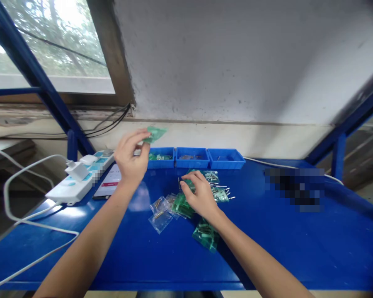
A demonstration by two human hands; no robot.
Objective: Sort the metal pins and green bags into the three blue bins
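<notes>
Left hand (131, 155): raised, pinching a small green plastic bag (156, 134); light edge grip advisable for thin film
Right hand (202, 195): half-curled above metal pins (220, 186); too small to tell whether any is gripped
Nearer: green packets (207, 236), clear packets (161, 220)
Beyond, on blue surface (136, 256): three bins (192, 164)

The bag (157, 133) in the left hand (128, 159) is translucent green, the table (267, 227) under the right hand (201, 192) blue, the bins (192, 163) beyond both blue.
</notes>
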